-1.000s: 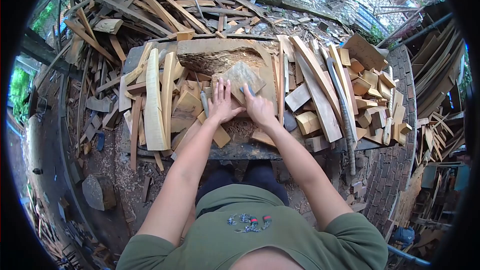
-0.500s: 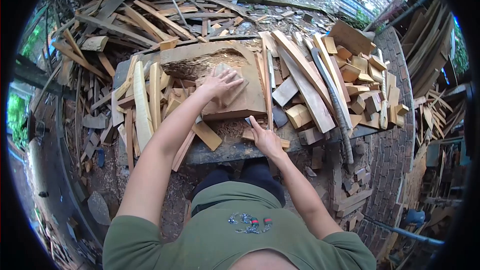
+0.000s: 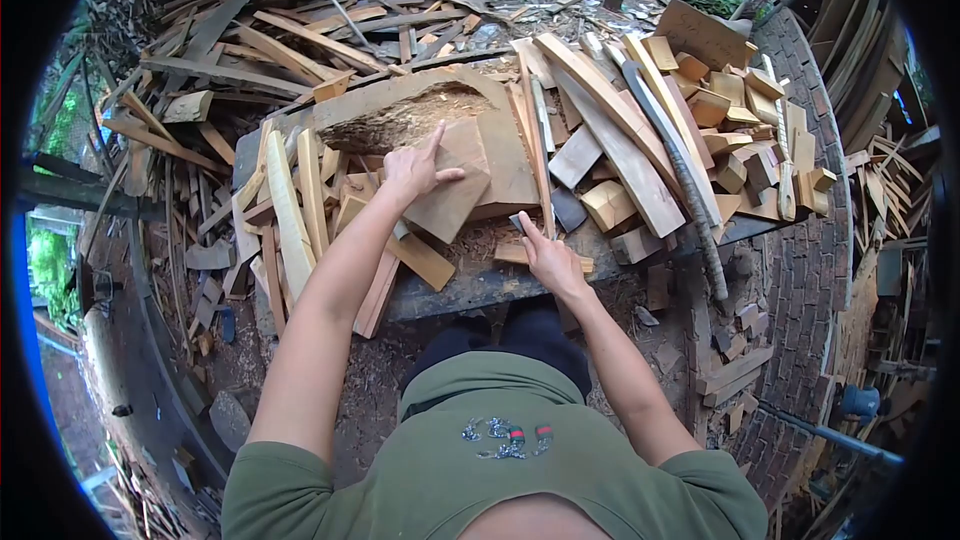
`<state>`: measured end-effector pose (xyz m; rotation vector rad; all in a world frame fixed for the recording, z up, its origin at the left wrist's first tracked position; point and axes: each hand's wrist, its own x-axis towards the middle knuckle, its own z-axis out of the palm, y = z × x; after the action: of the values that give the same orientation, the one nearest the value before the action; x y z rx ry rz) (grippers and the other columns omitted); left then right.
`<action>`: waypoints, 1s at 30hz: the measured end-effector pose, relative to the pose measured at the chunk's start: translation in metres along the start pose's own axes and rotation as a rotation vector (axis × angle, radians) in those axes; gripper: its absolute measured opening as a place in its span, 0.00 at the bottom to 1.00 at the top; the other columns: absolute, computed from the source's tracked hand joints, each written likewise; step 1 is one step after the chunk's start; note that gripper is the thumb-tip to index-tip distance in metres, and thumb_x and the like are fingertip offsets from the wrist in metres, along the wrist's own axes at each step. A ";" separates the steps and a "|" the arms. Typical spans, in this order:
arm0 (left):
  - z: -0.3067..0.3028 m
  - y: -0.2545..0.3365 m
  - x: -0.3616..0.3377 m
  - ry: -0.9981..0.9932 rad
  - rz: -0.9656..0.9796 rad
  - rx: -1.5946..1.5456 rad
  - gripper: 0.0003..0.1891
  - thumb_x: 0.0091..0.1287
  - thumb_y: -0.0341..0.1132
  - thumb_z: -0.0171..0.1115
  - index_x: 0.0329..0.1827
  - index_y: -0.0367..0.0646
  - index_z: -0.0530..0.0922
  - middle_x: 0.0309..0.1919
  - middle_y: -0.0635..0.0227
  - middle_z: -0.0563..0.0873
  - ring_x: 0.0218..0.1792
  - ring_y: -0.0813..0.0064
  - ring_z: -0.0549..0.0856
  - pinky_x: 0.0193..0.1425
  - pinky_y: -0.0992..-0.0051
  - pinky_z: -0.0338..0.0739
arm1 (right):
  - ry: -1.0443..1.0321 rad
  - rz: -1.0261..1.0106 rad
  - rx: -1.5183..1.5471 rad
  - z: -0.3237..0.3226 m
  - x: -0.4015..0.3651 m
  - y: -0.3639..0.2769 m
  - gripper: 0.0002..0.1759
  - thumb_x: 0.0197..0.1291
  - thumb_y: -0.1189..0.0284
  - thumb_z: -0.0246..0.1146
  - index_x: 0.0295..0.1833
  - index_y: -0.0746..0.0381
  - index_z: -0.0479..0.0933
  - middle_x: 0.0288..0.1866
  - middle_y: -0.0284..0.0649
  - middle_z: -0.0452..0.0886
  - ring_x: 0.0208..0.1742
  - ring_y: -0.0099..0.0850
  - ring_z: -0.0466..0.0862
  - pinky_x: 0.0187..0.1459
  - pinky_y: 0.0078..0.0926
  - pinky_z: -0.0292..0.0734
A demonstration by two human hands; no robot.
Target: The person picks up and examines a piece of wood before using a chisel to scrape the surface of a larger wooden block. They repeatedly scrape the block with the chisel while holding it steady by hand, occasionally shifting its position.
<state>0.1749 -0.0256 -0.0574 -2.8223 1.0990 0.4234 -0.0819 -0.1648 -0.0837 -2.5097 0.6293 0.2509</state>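
A flat, squarish wood block [image 3: 455, 190] lies tilted on a large wood slab [image 3: 505, 155] with a rough hollow along its far side. My left hand [image 3: 412, 168] is at the block's left edge, thumb and index finger spread over its top; its other fingers are bent, partly hidden. Near the slab's front right corner, my right hand [image 3: 548, 258] is closed round a small dark, flat thing that shows at the fingertips. A short wood piece [image 3: 510, 254] lies beneath this hand.
The workbench [image 3: 470, 288] bears long boards [image 3: 620, 150] and a heap of cut blocks [image 3: 735, 100] on the right. Pale strips [image 3: 289, 205] stand at the left. Scrap wood [image 3: 290, 45] is piled behind. A crooked stick [image 3: 700, 240] overhangs the front edge.
The squarish block has turned and moved toward me, over the slab's front edge. My left hand has shifted to its left side, its fingers less spread. The whole view has shifted slightly.
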 end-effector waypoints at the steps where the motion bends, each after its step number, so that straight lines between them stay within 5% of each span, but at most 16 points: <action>1: 0.006 -0.005 -0.005 -0.005 -0.063 -0.069 0.51 0.58 0.74 0.52 0.79 0.60 0.45 0.46 0.46 0.85 0.46 0.50 0.85 0.46 0.56 0.79 | -0.010 -0.006 0.005 0.002 0.000 -0.001 0.29 0.69 0.56 0.50 0.75 0.37 0.57 0.32 0.60 0.82 0.36 0.60 0.83 0.40 0.59 0.77; 2: 0.011 -0.011 -0.013 0.061 -0.118 -0.143 0.44 0.64 0.69 0.50 0.79 0.63 0.48 0.45 0.45 0.84 0.45 0.48 0.85 0.45 0.54 0.80 | -0.004 -0.024 0.013 0.003 0.002 -0.001 0.29 0.69 0.57 0.50 0.75 0.37 0.57 0.31 0.60 0.82 0.36 0.60 0.83 0.40 0.59 0.77; 5: 0.052 -0.030 -0.017 0.174 -0.216 -0.298 0.42 0.65 0.67 0.52 0.78 0.61 0.52 0.35 0.50 0.87 0.36 0.48 0.87 0.39 0.55 0.80 | -0.011 -0.051 0.036 -0.003 0.003 -0.015 0.28 0.70 0.58 0.51 0.75 0.39 0.57 0.31 0.61 0.82 0.34 0.60 0.83 0.38 0.59 0.77; 6: 0.028 -0.022 -0.030 0.061 -0.260 -0.388 0.38 0.66 0.61 0.55 0.77 0.60 0.55 0.48 0.45 0.83 0.46 0.49 0.85 0.44 0.57 0.80 | 0.008 -0.089 0.061 0.000 0.004 -0.017 0.28 0.70 0.58 0.51 0.75 0.39 0.57 0.31 0.61 0.82 0.34 0.60 0.83 0.38 0.59 0.77; 7: 0.031 -0.024 -0.031 0.060 -0.257 -0.386 0.38 0.66 0.61 0.55 0.77 0.60 0.55 0.48 0.45 0.83 0.46 0.49 0.85 0.44 0.57 0.80 | 0.032 -0.124 0.084 0.002 0.006 -0.018 0.28 0.70 0.59 0.51 0.75 0.39 0.57 0.32 0.61 0.82 0.34 0.60 0.83 0.37 0.59 0.77; 9: 0.038 -0.028 -0.032 0.247 -0.044 -0.361 0.51 0.54 0.63 0.67 0.78 0.62 0.51 0.69 0.44 0.66 0.67 0.49 0.71 0.61 0.51 0.73 | 0.033 -0.120 0.070 0.005 0.007 -0.021 0.28 0.70 0.59 0.50 0.75 0.39 0.57 0.32 0.60 0.82 0.34 0.59 0.83 0.38 0.58 0.77; 10: 0.022 -0.023 -0.038 0.243 -0.041 -0.360 0.51 0.54 0.63 0.67 0.78 0.62 0.51 0.69 0.44 0.66 0.67 0.49 0.71 0.61 0.51 0.73 | 0.031 -0.122 0.056 0.006 0.007 -0.022 0.29 0.70 0.59 0.50 0.75 0.39 0.57 0.33 0.60 0.82 0.34 0.59 0.83 0.38 0.58 0.77; 12: -0.007 -0.012 -0.049 -0.037 0.385 0.116 0.67 0.36 0.65 0.77 0.80 0.63 0.44 0.78 0.54 0.46 0.77 0.49 0.49 0.75 0.43 0.51 | 0.008 -0.097 0.048 0.007 0.005 -0.024 0.29 0.70 0.59 0.50 0.75 0.39 0.56 0.33 0.59 0.83 0.34 0.59 0.83 0.39 0.57 0.77; 13: -0.008 -0.004 -0.050 -0.039 0.378 0.115 0.67 0.36 0.65 0.77 0.80 0.63 0.44 0.78 0.54 0.46 0.77 0.49 0.49 0.75 0.43 0.51 | -0.013 -0.079 0.036 0.007 0.004 -0.025 0.29 0.70 0.59 0.50 0.75 0.39 0.56 0.34 0.58 0.83 0.35 0.58 0.83 0.39 0.57 0.77; 15: -0.012 0.007 -0.045 -0.101 0.589 0.418 0.77 0.24 0.66 0.80 0.80 0.62 0.41 0.79 0.58 0.46 0.78 0.53 0.44 0.76 0.39 0.34 | -0.023 -0.072 0.030 0.006 0.001 -0.029 0.29 0.70 0.58 0.50 0.75 0.38 0.56 0.35 0.57 0.83 0.35 0.58 0.83 0.40 0.57 0.77; 17: -0.005 0.003 -0.034 -0.035 0.636 0.488 0.75 0.27 0.70 0.76 0.80 0.58 0.40 0.78 0.54 0.47 0.78 0.49 0.46 0.76 0.38 0.35 | -0.047 -0.076 0.037 0.000 -0.004 -0.029 0.29 0.70 0.58 0.50 0.75 0.38 0.56 0.35 0.57 0.83 0.35 0.58 0.83 0.40 0.57 0.77; 20: 0.029 0.000 -0.017 0.145 0.216 0.015 0.75 0.30 0.79 0.67 0.80 0.48 0.43 0.73 0.42 0.54 0.74 0.38 0.52 0.73 0.37 0.40 | -0.019 -0.047 0.060 -0.002 -0.004 -0.023 0.28 0.70 0.58 0.50 0.75 0.38 0.57 0.35 0.57 0.83 0.35 0.58 0.83 0.41 0.57 0.77; 27: 0.032 0.001 -0.025 0.210 0.165 -0.041 0.76 0.27 0.79 0.68 0.76 0.36 0.50 0.72 0.48 0.59 0.71 0.44 0.59 0.72 0.42 0.52 | 0.058 -0.072 0.141 -0.007 0.011 -0.026 0.27 0.71 0.59 0.49 0.74 0.42 0.59 0.30 0.60 0.81 0.35 0.58 0.83 0.41 0.56 0.77; 30: 0.043 -0.011 -0.032 0.239 0.098 -0.164 0.64 0.42 0.75 0.66 0.76 0.41 0.54 0.65 0.49 0.65 0.63 0.48 0.66 0.67 0.49 0.60 | 0.124 -0.125 0.112 -0.005 0.026 -0.042 0.26 0.70 0.61 0.49 0.73 0.47 0.61 0.28 0.58 0.82 0.33 0.57 0.83 0.38 0.55 0.78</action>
<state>0.1501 0.0114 -0.0901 -3.0341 1.3071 0.1938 -0.0388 -0.1459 -0.0680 -2.4581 0.5174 0.0135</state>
